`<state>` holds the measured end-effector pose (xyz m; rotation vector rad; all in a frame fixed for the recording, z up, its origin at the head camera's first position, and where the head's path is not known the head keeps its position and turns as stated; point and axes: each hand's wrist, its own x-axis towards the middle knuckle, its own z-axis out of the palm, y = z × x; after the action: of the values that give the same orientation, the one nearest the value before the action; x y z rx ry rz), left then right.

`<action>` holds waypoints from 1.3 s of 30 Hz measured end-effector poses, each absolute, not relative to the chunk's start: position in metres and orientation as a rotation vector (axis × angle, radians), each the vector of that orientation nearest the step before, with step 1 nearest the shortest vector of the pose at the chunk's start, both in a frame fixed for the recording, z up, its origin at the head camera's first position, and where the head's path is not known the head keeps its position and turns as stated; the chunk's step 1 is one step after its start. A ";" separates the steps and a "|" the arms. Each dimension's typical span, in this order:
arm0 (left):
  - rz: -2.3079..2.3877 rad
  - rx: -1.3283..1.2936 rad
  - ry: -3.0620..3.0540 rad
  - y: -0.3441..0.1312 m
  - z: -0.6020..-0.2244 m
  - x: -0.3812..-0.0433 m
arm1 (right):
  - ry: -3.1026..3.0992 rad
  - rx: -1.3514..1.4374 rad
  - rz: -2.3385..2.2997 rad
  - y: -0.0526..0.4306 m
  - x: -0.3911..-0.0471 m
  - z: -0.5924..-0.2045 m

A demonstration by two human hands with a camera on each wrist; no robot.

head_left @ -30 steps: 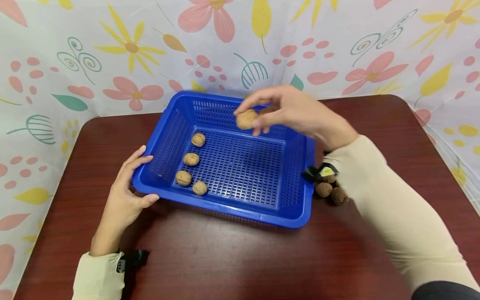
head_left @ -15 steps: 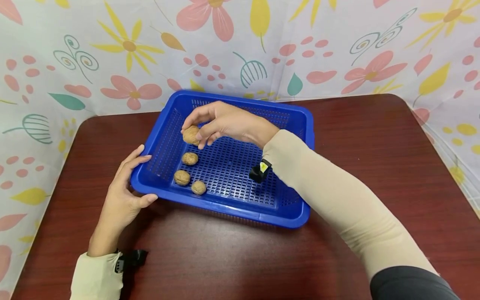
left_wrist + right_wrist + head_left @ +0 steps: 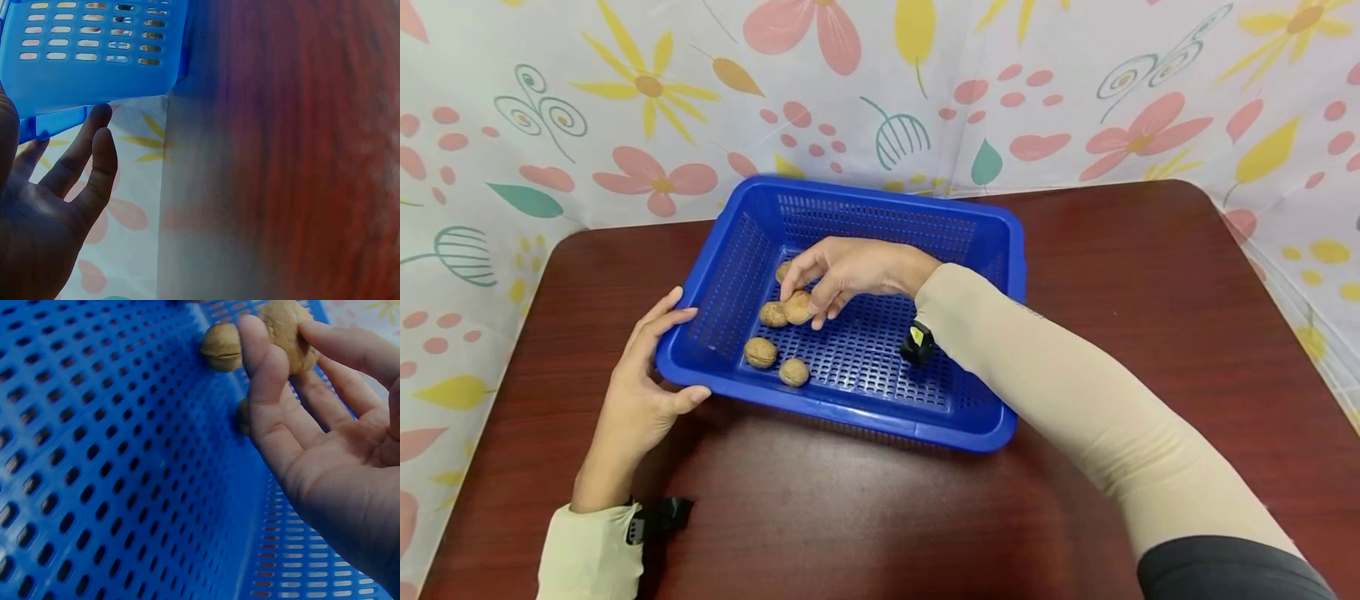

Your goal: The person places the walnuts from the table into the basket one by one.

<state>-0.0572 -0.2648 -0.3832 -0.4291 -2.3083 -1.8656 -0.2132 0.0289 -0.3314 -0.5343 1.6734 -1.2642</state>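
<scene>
The counter (image 3: 880, 517) and the blue basket (image 3: 850, 412) on it stand as they did half a second ago; the right arm (image 3: 1045, 367) now reaches over the basket's right part, and the right hand (image 3: 857, 267) has shifted toward the near side and lower; it pinches a walnut (image 3: 798, 308), which has moved from the rear nut to just beside the second nut, whether touching I cannot tell; so the placing looks under way, the walnut not yet let go

A flowered cloth (image 3: 970, 50) hangs behind the counter; the left hand (image 3: 638, 400), fingers loosely spread and gripping nothing, rests against the basket's near left corner; the arm and its black wrist camera (image 3: 917, 344) block sight of part of the basket floor; four nuts lie toward the left end, the rear nut (image 3: 783, 271) half hidden by fingers, then the second nut (image 3: 772, 314), third nut (image 3: 760, 352) and nearest nut (image 3: 793, 372)
</scene>
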 end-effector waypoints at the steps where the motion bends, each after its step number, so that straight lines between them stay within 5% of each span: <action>1: -1.871 -0.431 -2.300 -0.265 -0.383 -0.057 | 1.673 -0.533 -1.238 0.028 -0.213 -0.332; 39: -1.924 -0.412 -2.292 -0.265 -0.383 -0.056 | 1.779 -0.578 -1.058 0.023 -0.211 -0.349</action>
<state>-0.0563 -0.2645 -0.3829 -0.4123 -2.2920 -1.9237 -0.2114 0.0228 -0.3491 -0.5782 1.7792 -1.0575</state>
